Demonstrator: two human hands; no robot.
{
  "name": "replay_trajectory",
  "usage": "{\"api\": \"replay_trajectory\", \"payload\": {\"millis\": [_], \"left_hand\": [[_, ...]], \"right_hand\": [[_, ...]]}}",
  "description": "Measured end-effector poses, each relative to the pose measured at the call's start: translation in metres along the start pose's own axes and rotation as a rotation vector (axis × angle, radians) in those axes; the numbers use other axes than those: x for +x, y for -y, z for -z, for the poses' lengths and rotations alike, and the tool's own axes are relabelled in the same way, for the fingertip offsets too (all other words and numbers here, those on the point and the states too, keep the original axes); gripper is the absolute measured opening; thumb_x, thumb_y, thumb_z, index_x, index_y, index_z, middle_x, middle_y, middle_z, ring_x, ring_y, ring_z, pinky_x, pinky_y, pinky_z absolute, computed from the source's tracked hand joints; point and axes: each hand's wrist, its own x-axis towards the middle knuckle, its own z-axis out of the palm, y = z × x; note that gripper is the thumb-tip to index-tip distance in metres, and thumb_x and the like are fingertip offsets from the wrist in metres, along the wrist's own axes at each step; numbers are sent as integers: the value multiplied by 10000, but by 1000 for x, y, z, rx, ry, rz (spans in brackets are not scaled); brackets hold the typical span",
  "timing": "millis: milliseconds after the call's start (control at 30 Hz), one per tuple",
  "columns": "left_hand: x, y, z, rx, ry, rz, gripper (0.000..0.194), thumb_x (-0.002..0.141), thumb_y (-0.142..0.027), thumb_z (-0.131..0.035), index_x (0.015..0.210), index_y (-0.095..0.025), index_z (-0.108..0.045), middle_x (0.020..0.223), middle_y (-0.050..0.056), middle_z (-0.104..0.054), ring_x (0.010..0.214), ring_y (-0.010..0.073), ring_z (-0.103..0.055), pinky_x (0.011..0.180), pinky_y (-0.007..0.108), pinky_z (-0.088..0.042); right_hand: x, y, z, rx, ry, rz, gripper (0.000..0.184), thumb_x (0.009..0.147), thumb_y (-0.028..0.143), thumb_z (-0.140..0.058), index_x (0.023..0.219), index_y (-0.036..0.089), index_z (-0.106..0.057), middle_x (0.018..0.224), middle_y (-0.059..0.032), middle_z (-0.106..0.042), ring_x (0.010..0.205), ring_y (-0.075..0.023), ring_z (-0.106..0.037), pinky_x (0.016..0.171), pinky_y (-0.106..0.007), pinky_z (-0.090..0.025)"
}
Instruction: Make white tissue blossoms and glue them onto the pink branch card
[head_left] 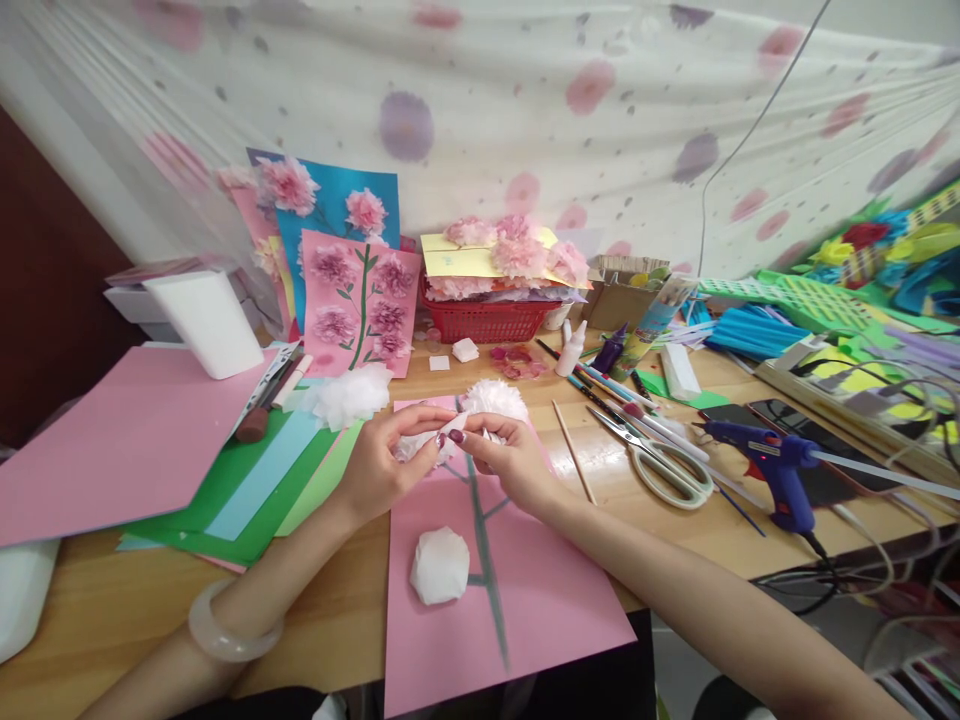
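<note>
Above the upper part of a pink card (555, 610), my left hand (394, 450) and my right hand (499, 455) meet, thumbs and fingertips pinched together. Between them is white tissue paper (454, 424), partly hidden by the fingers. A fluffy white paper flower (496, 398) sits just behind my right hand at the top of the card. Lower down, a round stack of white tissue paper (440, 566) lies left of the drawn green stem (486, 575). Loose white tissue sheets (349, 396) are spread to the left of my hands.
Scissors (660, 465), a wooden stick (574, 452) and a blue glue gun (776, 460) lie to the right. A glue bottle (571, 350) stands behind. Coloured sheets (225, 490) cover the left; a red basket (487, 320) and a finished flower card (360, 305) stand at the back.
</note>
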Motion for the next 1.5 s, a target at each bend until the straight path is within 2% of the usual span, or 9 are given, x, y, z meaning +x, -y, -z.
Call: {"api": "replay_trajectory", "payload": {"millis": [333, 567, 700, 867, 967, 1033, 1133, 1233, 1500], "left_hand": [[1, 1, 0, -74, 19, 26, 279, 743, -203, -612, 1010, -165, -683, 1049, 87, -742, 1011, 257, -700, 863, 340, -574], [4, 2, -4, -97, -30, 131, 276, 727, -363, -711, 920, -167, -690, 995, 93, -751, 949, 261, -711, 756, 324, -589], [6, 6, -5, -99, -126, 159, 272, 748, -418, -693, 847, -165, -677, 896, 83, -764, 887, 240, -718, 801, 329, -566], [7, 9, -3, -274, -183, 227, 333, 792, -474, -667, 895, -170, -578, 905, 108, -772, 922, 245, -718, 845, 362, -547], [8, 8, -1, -275, -235, 212, 325, 810, -466, -657, 913, -173, -563, 914, 110, -770, 914, 240, -719, 849, 366, -542], [8, 7, -1, -224, -215, 181, 320, 786, -445, -688, 914, -170, -586, 939, 110, -765, 934, 242, -713, 854, 362, -539], [6, 6, -2, -97, -98, 123, 298, 721, -380, -749, 913, -169, -661, 1001, 94, -751, 985, 240, -693, 882, 341, -530], [5, 8, -4, -38, -50, 120, 234, 748, -368, -711, 888, -181, -710, 949, 67, -754, 933, 225, -696, 834, 316, -540], [10, 13, -2, -212, -283, 261, 360, 699, -486, -719, 826, -152, -670, 715, 32, -708, 711, 189, -669, 630, 253, -512]], "right_hand": [[0, 1, 0, 0, -3, 38, 228, 680, 389, -754, 716, 180, -670, 596, 37, -491, 511, -80, -346, 498, -248, -245], [-1, 4, -1, -96, -21, 60, 220, 692, 391, -741, 696, 183, -670, 654, 16, -539, 568, -100, -405, 526, -254, -274], [1, 2, -2, -98, -24, 43, 229, 685, 390, -743, 682, 184, -643, 647, 21, -530, 557, -98, -391, 527, -256, -269], [2, -1, -2, -111, -15, 19, 252, 695, 396, -736, 662, 193, -589, 574, 43, -460, 526, -97, -353, 505, -255, -231], [2, -2, -1, -113, 1, 11, 269, 695, 403, -741, 660, 190, -579, 574, 43, -458, 519, -91, -327, 500, -254, -212], [3, -2, 0, -103, 4, 13, 278, 688, 411, -747, 662, 188, -583, 585, 40, -464, 519, -89, -319, 500, -254, -206], [4, -4, 1, -83, -3, 19, 280, 681, 433, -747, 684, 189, -609, 570, 46, -434, 516, -92, -316, 502, -257, -204], [5, -4, 2, -60, -8, 20, 291, 668, 449, -748, 696, 184, -630, 576, 45, -430, 510, -88, -305, 498, -259, -201], [5, -5, 2, -116, -12, -5, 288, 677, 430, -738, 693, 178, -599, 579, 52, -443, 495, -76, -293, 495, -251, -210]]}}
